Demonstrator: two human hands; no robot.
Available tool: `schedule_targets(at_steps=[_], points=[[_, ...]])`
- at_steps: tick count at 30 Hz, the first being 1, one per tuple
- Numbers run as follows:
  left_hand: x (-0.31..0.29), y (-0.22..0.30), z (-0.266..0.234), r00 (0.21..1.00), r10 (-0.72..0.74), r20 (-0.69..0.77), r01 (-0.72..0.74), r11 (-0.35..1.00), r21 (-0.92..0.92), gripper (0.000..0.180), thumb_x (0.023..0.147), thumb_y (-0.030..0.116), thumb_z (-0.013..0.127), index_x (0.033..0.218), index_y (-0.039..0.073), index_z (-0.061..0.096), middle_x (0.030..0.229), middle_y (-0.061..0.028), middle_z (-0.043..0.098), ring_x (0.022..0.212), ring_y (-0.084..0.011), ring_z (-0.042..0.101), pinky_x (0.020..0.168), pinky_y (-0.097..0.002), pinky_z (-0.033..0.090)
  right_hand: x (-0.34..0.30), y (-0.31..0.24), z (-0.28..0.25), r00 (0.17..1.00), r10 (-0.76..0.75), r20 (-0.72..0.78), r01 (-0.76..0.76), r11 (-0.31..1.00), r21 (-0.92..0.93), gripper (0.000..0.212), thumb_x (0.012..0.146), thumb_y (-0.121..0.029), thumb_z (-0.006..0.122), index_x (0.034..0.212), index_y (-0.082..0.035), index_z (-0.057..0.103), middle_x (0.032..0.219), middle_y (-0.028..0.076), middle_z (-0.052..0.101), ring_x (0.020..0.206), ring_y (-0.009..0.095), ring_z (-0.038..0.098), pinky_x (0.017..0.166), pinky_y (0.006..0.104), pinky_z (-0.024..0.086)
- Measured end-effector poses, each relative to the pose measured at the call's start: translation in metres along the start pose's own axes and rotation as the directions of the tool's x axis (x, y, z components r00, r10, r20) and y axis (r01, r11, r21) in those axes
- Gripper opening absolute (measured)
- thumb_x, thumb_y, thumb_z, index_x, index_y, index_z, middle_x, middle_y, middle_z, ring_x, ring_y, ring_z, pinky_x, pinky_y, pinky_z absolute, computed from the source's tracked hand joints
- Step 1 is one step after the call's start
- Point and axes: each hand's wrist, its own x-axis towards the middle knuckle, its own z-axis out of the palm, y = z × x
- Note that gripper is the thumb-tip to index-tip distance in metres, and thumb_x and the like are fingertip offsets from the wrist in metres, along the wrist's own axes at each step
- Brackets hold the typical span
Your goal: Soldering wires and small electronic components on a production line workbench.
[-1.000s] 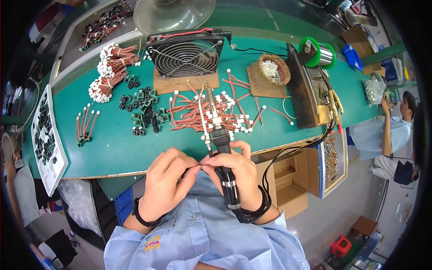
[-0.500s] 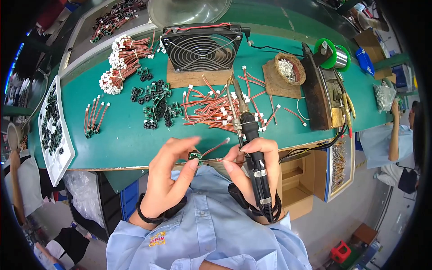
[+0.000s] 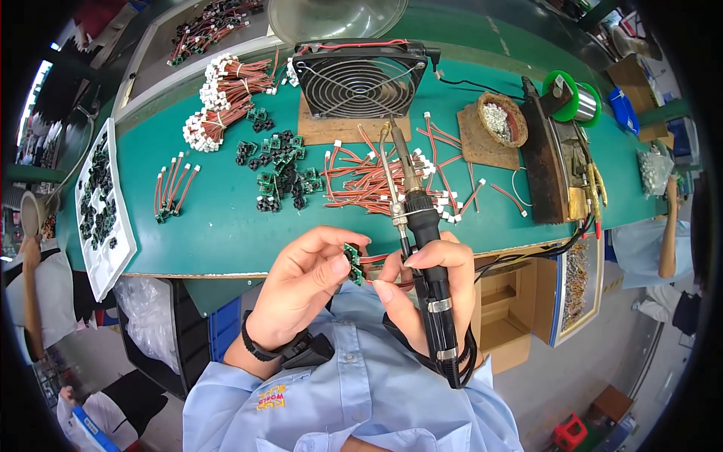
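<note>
Between the thumb and fingers of my left hand [image 3: 297, 286] is a small green circuit board [image 3: 352, 264], tilted up at the table's front edge. My right hand [image 3: 452, 264] is wrapped round a black soldering iron [image 3: 423, 226], its metal tip pointing away from me and a thin feed tube clamped alongside. A red wire lead [image 3: 374, 258] runs from the board to the thumb and forefinger of that same hand, which seem to pinch it. Whether its end touches the board is not clear. Beyond the iron lies a loose pile of wire leads [image 3: 365, 188] with white connectors.
A black fan [image 3: 360, 83] stands at the back. Boards with black parts [image 3: 282, 169] lie left of the leads, near finished-looking wired boards [image 3: 173, 192] and a white tray [image 3: 105, 218]. Bundled leads [image 3: 218, 102] sit behind. At right are a bowl [image 3: 501, 120] and solder spool [image 3: 572, 98].
My left hand has turned the board more upright and brought it closer to my right hand. The lead's white connector no longer shows beside the board. The whole view has shifted slightly.
</note>
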Motion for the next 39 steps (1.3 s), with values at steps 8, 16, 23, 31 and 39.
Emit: schedule_targets(at_steps=[8,16,23,31,39], points=[[0.003,-0.003,-0.009,0.99,-0.088,0.109,0.106,0.98,-0.171,0.027,0.089,0.013,0.052,0.112,-0.001,0.051,0.104,-0.0073,0.057,0.098,-0.0151,0.054,0.083,-0.0272,0.042,0.001,-0.001,0.008,0.992,-0.041,-0.122,0.028,0.994,-0.107,0.04,0.064,-0.001,0.073,0.095,-0.011,0.05,0.071,-0.004,0.062,0.064,0.011,0.06,0.084,0.0369,0.029],[0.002,-0.004,-0.008,0.99,-0.076,0.114,0.095,0.98,-0.172,0.026,0.09,0.014,0.05,0.111,-0.001,0.051,0.102,-0.0093,0.058,0.099,-0.0169,0.054,0.085,-0.0302,0.042,0.006,-0.008,-0.001,0.991,-0.131,0.007,0.129,0.967,-0.218,0.045,0.065,-0.001,0.073,0.097,-0.011,0.043,0.086,0.003,0.059,0.074,0.014,0.054,0.089,0.033,0.027],[0.003,-0.004,-0.002,0.993,-0.075,0.095,0.09,0.982,-0.169,0.025,0.09,0.014,0.05,0.11,-0.001,0.051,0.103,-0.0104,0.057,0.097,-0.0183,0.054,0.085,-0.0314,0.042,0.005,-0.007,-0.003,0.992,-0.122,-0.005,0.119,0.973,-0.198,0.044,0.065,-0.002,0.073,0.096,-0.011,0.044,0.085,0.002,0.059,0.068,0.012,0.054,0.088,0.0327,0.029],[0.004,-0.005,-0.002,0.992,-0.073,0.1,0.087,0.986,-0.143,0.027,0.091,0.016,0.05,0.111,-0.001,0.051,0.102,-0.0105,0.057,0.095,-0.0183,0.054,0.085,-0.0324,0.041,0.004,-0.005,-0.002,0.995,-0.095,-0.001,0.094,0.983,-0.156,0.045,0.065,0.0,0.073,0.097,-0.011,0.043,0.08,0.001,0.059,0.063,0.008,0.053,0.088,0.0326,0.029],[0.005,-0.006,-0.001,0.993,-0.059,0.104,0.072,0.989,-0.129,0.028,0.09,0.017,0.051,0.112,-0.001,0.051,0.101,-0.0107,0.057,0.094,-0.0186,0.054,0.086,-0.0333,0.04,0.004,-0.004,-0.003,0.997,-0.083,0.0,0.082,0.986,-0.146,0.045,0.065,0.001,0.072,0.097,-0.011,0.043,0.074,-0.001,0.059,0.061,0.007,0.052,0.088,0.0322,0.029]])
